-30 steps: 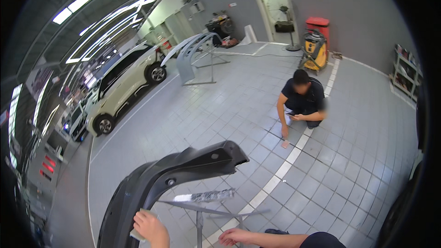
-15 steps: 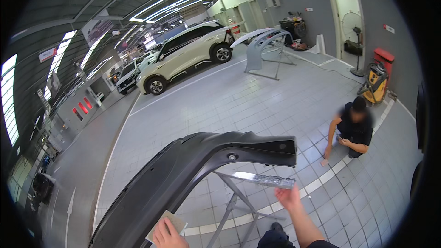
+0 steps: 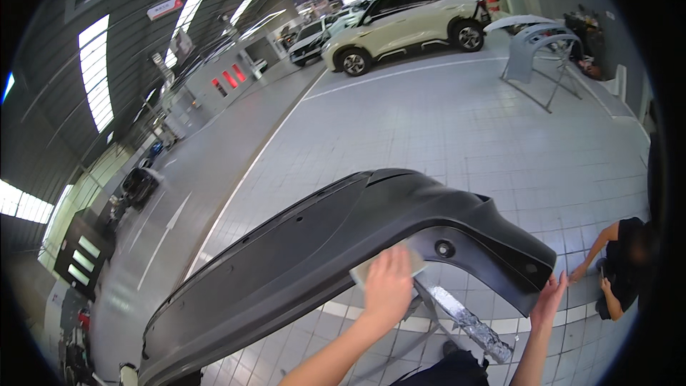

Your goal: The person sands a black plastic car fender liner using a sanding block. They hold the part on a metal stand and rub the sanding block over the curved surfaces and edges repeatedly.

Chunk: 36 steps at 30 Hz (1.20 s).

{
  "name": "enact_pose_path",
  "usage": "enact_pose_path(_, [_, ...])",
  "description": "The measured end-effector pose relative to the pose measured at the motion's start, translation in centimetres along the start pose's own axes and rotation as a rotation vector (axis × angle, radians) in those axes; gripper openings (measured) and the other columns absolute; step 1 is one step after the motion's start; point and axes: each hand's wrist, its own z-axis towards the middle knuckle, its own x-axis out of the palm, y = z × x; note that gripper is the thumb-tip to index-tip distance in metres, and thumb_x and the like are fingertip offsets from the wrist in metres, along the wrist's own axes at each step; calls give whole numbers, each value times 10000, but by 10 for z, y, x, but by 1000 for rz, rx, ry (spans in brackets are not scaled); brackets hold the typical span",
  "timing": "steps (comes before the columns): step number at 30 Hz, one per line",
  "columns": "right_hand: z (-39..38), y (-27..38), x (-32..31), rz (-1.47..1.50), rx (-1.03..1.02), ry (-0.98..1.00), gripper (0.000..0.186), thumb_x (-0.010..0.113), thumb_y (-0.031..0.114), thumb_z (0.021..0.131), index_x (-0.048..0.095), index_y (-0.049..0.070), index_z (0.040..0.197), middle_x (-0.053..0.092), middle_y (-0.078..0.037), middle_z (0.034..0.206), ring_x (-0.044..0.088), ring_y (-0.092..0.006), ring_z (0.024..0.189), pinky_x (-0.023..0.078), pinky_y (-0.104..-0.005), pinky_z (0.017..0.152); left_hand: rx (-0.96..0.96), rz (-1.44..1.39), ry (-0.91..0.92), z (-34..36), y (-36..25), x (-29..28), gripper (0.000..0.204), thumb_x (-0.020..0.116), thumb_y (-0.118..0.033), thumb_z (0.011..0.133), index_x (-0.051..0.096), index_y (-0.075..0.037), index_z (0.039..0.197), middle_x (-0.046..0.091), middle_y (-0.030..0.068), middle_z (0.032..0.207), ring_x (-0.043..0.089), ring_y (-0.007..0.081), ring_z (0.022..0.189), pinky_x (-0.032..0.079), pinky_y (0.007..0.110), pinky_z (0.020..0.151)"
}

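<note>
A long dark grey car bumper [image 3: 307,243] stretches from the lower left to the right in front of me. My left hand [image 3: 388,282] presses a flat beige sanding pad [image 3: 363,271] against the bumper's near edge, beside a round hole [image 3: 444,249]. Its fingers lie together over the pad. At the bumper's right end, my right hand [image 3: 547,299] grips the corner, thumb and fingers at the edge. Under the bumper is a metal stand with a foil-wrapped arm [image 3: 468,323].
A co-worker [image 3: 623,264] crouches on the tiled floor at the right. Farther off stand a cream car [image 3: 407,25] and a rack with a pale grey bumper [image 3: 536,50]. A white arrow [image 3: 170,221] marks the lane at left.
My view has swung left. My left hand with the sanding pad has moved rightward along the bumper. My right hand has gone from beside the foil-wrapped arm to the bumper's right end.
</note>
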Motion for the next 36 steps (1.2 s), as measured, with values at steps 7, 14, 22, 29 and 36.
enact_pose_path(7, [1, -18, 32, 42, 101, -130, 615, 430, 603, 1044, 632, 115, 1360, 690, -67, 1264, 652, -263, 1141, 523, -418, 998, -19, -50, 101, 11, -11, 0, 538, 622, -77, 809, 591, 71, 1326, 624, 176, 1330, 587, 339, 1211, 475, 418, 1013])
enact_pose_path(14, [-12, -12, 33, 9, 125, -337, 512, 438, 503, 1057, 656, 85, 1257, 711, -89, 1153, 674, -247, 1017, 547, -393, 903, -100, 76, 81, -31, 9, -45, 544, 634, 8, 744, 630, 29, 1287, 632, 110, 1319, 582, 300, 1168, 480, 422, 932])
enact_pose_path(22, [-12, -11, 45, 115, 185, -314, 477, 463, 488, 1041, 663, 88, 1206, 704, -70, 1132, 667, -223, 1023, 559, -380, 886, 69, -27, 156, 49, -25, -2, 442, 634, 23, 748, 628, 38, 1189, 634, 125, 1205, 578, 321, 1108, 496, 410, 908])
enact_pose_path(29, [-19, -14, 52, 273, 173, -230, 469, 527, 481, 1030, 660, 73, 1220, 686, -79, 1187, 655, -225, 1089, 539, -402, 967, 256, -118, 280, 93, -47, 33, 492, 627, 68, 724, 636, 35, 1215, 643, 159, 1228, 579, 351, 1115, 502, 432, 972])
enact_pose_path(36, [-21, -14, 54, 334, 232, -273, 468, 513, 459, 1041, 649, 57, 1237, 693, -93, 1186, 659, -242, 1107, 533, -403, 977, 482, -348, 397, 110, -62, 47, 537, 626, 107, 696, 676, 5, 1220, 666, 115, 1255, 600, 336, 1161, 518, 420, 997])
